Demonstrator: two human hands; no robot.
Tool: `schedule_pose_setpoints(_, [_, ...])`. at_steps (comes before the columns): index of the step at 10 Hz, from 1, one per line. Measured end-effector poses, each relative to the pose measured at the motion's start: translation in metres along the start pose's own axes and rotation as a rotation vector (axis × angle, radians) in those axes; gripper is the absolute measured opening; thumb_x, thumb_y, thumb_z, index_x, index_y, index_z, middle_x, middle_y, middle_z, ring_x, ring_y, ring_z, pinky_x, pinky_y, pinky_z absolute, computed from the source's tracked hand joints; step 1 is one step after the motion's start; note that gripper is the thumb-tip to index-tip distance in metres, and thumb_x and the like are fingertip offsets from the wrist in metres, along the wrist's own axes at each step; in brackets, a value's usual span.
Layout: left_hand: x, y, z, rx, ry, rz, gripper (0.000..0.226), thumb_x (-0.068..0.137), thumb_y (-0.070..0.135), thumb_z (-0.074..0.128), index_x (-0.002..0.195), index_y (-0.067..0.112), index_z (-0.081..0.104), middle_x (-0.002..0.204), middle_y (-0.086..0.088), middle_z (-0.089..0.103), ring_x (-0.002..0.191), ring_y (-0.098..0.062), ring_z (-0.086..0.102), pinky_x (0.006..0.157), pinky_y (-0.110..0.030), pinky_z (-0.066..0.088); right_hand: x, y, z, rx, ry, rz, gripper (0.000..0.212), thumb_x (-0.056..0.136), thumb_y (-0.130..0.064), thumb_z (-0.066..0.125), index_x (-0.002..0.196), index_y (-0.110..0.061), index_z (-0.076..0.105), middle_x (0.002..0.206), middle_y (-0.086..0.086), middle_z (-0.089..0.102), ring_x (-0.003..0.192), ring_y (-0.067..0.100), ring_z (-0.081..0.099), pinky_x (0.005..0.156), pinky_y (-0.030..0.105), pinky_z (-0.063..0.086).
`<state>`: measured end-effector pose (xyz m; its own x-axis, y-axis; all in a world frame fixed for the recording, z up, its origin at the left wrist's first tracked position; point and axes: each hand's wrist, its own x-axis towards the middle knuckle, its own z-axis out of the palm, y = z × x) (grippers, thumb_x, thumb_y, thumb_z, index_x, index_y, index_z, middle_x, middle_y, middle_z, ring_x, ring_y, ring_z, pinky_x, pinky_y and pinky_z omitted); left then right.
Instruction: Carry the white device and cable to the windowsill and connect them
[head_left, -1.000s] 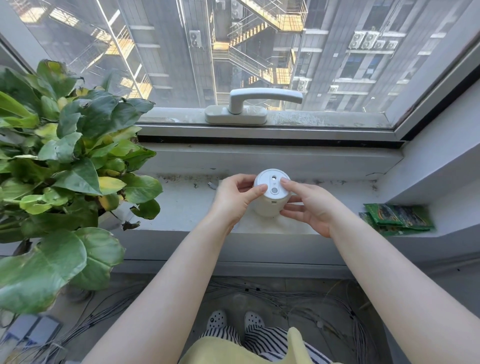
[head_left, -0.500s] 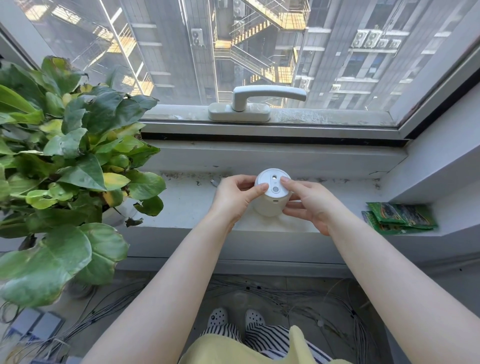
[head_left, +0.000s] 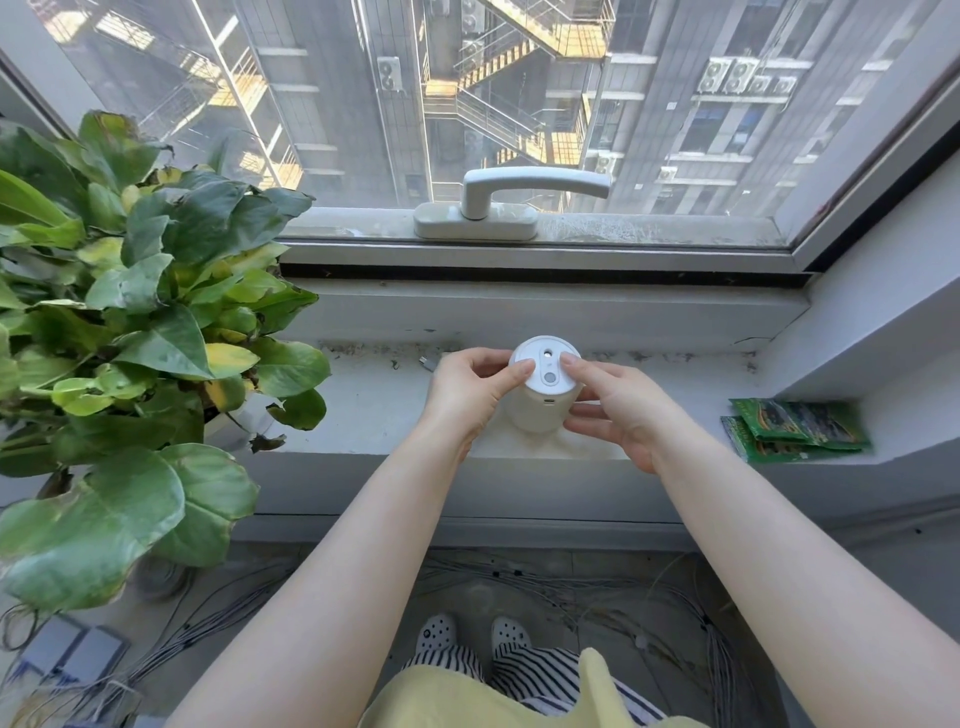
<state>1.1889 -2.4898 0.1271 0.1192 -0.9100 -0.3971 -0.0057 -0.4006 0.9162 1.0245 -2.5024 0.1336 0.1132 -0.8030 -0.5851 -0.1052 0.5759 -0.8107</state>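
A white cylindrical device (head_left: 541, 402) stands upright on the grey windowsill (head_left: 374, 410), its round top with two small buttons facing up and a small port on its near side. My left hand (head_left: 470, 397) grips its left side with the thumb on the top rim. My right hand (head_left: 618, 410) grips its right side, index finger on the top. A small metal plug tip of the cable (head_left: 428, 363) lies on the sill just behind my left hand; the rest of the cable is hidden.
A large leafy potted plant (head_left: 135, 332) crowds the sill's left end. Green packets (head_left: 795, 428) lie on the right of the sill. A white window handle (head_left: 498, 205) sits on the frame behind. Many wires (head_left: 597, 597) cover the floor below.
Both hands stay on the device at the same spot on the sill. The view has shifted slightly; nothing else has visibly moved.
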Motion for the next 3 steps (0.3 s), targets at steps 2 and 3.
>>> schedule_pose_setpoints(2, [-0.0008,0.0021,-0.0010,0.026,-0.010,0.023,0.029,0.080,0.023,0.073,0.106,0.010,0.070,0.092,0.006,0.069,0.091,-0.007,0.064,0.078,-0.013,0.047,-0.0015,-0.0004,0.0004,-0.010,0.004,0.001,0.034,0.089,-0.042,0.060,0.110,-0.017,0.067,0.105,0.006,0.067,0.097,0.021,0.065,0.085,0.033,0.055])
schedule_pose_setpoints(3, [-0.0022,0.0037,-0.0012,0.057,0.046,0.056,0.044,0.080,0.030,0.073,0.118,0.008,0.066,0.108,0.001,0.069,0.103,-0.010,0.062,0.079,-0.012,0.044,-0.0034,-0.0021,0.0001,-0.045,0.038,-0.004,0.044,0.087,-0.049,0.060,0.118,-0.018,0.064,0.112,0.005,0.062,0.105,0.021,0.059,0.088,0.035,0.054])
